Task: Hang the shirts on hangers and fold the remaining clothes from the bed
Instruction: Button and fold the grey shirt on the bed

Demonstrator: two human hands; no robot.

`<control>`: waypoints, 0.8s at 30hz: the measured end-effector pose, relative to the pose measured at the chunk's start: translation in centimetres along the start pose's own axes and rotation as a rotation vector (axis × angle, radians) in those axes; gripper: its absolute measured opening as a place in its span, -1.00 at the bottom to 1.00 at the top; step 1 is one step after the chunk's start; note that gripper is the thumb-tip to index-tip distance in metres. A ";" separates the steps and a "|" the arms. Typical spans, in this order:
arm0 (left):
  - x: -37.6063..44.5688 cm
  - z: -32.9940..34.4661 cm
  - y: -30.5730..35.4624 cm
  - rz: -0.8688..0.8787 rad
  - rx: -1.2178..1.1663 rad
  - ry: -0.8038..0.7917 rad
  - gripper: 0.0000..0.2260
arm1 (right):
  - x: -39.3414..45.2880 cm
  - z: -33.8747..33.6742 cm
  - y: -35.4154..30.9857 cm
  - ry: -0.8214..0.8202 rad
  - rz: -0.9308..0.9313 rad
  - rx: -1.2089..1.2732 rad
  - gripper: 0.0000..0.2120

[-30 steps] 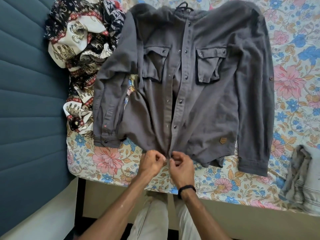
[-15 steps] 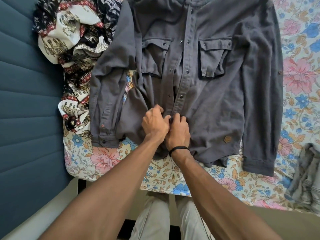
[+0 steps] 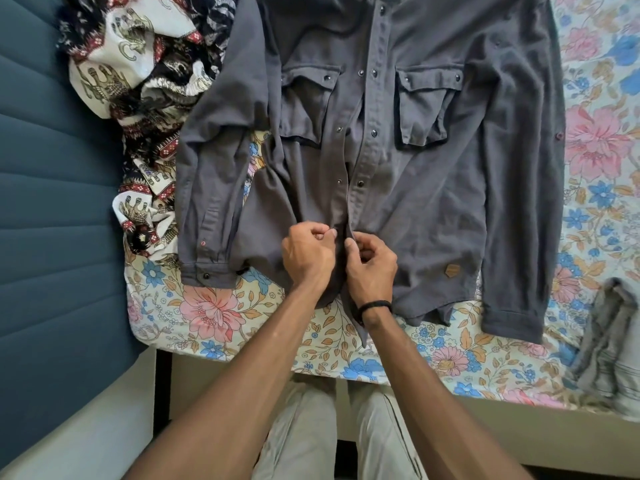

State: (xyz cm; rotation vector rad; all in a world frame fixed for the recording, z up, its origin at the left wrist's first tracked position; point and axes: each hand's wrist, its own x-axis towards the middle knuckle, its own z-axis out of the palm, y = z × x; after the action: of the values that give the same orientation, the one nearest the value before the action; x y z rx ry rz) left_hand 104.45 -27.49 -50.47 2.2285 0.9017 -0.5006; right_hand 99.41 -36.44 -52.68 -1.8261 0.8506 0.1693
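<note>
A dark grey long-sleeved shirt point(image 3: 433, 188) with two chest pockets and metal snaps lies front up on the flowered bed sheet point(image 3: 221, 313), sleeves down both sides. Its collar runs off the top of the frame. My left hand point(image 3: 306, 252) pinches the left front edge near the hem. My right hand point(image 3: 370, 263), a black band on its wrist, pinches the right placket edge beside it. The two hands are almost touching over the lower snaps. The snaps above them look undone.
A crumpled elephant-print cloth point(image 3: 138, 84) in black, white and red lies at the shirt's left, against the blue padded headboard point(image 3: 52, 202). A pale grey garment point(image 3: 609, 344) lies bunched at the bed's right front edge. My legs stand against the bed's near edge.
Both hands moved from the shirt's bottom hem up the placket, and they now sit slightly apart on the two front edges. The camera has come closer to the shirt.
</note>
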 end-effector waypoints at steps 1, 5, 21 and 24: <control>-0.1 -0.2 0.1 -0.002 -0.043 -0.015 -0.91 | -0.1 -0.1 -0.1 0.006 -0.010 0.017 -0.89; -0.7 -0.6 0.0 -0.118 -0.190 -0.132 -0.87 | -1.2 0.3 -0.2 0.057 0.019 0.086 -0.87; -0.7 0.7 -0.4 -0.240 -0.528 -0.225 -0.88 | -0.2 0.2 -1.3 0.013 0.051 0.171 -0.87; -1.3 1.1 -0.1 -0.281 -0.605 -0.202 -0.89 | -0.5 0.4 -1.9 0.106 0.043 0.174 -0.86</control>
State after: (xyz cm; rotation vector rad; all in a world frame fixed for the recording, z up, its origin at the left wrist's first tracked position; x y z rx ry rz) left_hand 103.42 -28.83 -50.57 1.4912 1.0914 -0.4887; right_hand 100.31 -35.47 -51.19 -1.6663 0.9496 0.0251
